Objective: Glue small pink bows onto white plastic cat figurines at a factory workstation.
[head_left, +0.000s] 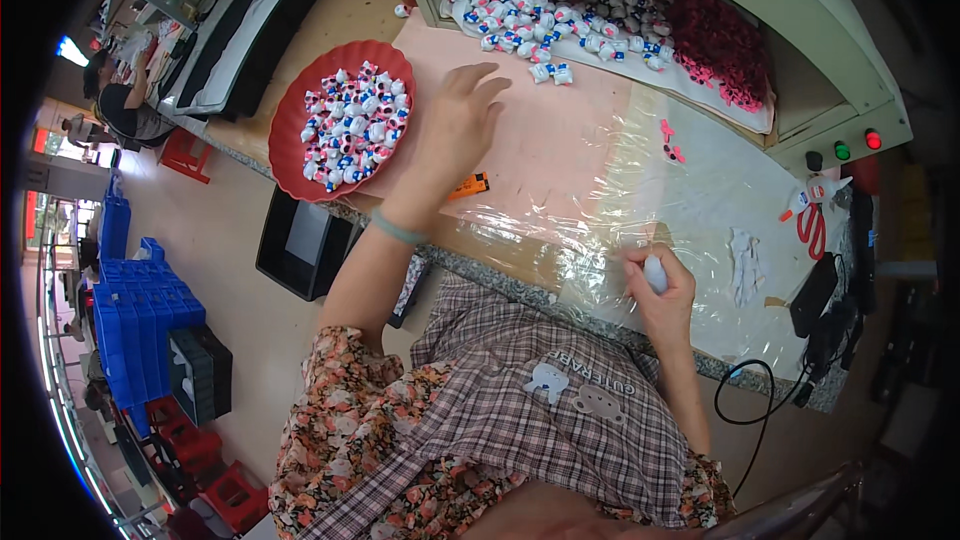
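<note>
My left hand [465, 120] is over the pink work sheet [560, 150], with its fingers spread and nothing in them. It is between a red scalloped bowl [278, 145] and a heap of small white, blue and pink figurines [520, 25]. Similar figurines [355, 130], with dark red parts on them, fill the bowl. Near the table's front edge, my right hand [668, 302] is closed around a small white bottle [655, 274]; most of it is hidden in the fingers. Two loose figurines [550, 72] lie ahead of the left hand. Several pink pieces [672, 140] lie farther right.
A shelf box [825, 105] at the back holds the heap and many dark pink pieces [715, 45]. Red-handled scissors [811, 230], a white glue bottle [815, 196] and cables lie at right. An orange packet [470, 185] lies near the left wrist. Black trays and blue crates [145, 330] stand at left.
</note>
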Action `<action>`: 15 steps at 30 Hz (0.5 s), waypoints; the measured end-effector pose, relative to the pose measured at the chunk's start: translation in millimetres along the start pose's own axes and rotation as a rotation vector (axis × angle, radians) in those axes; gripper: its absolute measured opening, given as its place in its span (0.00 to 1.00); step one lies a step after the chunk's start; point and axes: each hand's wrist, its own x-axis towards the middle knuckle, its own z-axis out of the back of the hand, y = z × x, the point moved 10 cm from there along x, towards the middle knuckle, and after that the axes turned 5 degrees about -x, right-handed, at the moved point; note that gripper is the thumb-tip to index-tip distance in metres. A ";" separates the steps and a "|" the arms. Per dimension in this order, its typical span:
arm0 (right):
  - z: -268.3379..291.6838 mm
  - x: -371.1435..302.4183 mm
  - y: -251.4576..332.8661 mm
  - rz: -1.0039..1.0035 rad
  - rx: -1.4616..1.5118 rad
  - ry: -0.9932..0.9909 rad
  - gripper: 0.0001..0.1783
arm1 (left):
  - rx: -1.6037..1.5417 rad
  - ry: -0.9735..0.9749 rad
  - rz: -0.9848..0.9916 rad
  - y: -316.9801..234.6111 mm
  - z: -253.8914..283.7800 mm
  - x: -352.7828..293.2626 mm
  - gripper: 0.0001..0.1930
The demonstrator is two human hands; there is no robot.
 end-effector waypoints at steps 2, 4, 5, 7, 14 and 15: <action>0.0 -0.9 3.3 0.007 -0.007 -0.002 0.04 | -0.028 0.007 -0.017 9.2 -35.9 16.8 0.15; 0.8 -2.5 5.3 0.013 -0.012 -0.003 0.04 | -0.054 0.018 -0.035 13.1 -57.0 28.9 0.15; 0.7 -3.7 2.3 0.000 0.012 0.005 0.04 | -0.038 0.063 -0.005 16.5 -69.4 33.0 0.13; 0.8 -5.1 1.0 -0.011 0.037 0.017 0.04 | -0.020 0.105 0.027 21.8 -83.4 39.2 0.12; 2.6 -8.3 -5.4 -0.074 0.079 0.024 0.04 | -0.235 -0.034 0.017 7.2 -60.3 33.9 0.09; 3.9 -9.7 -8.6 -0.082 0.106 0.012 0.04 | -0.345 -0.065 0.024 -0.3 -53.0 29.7 0.08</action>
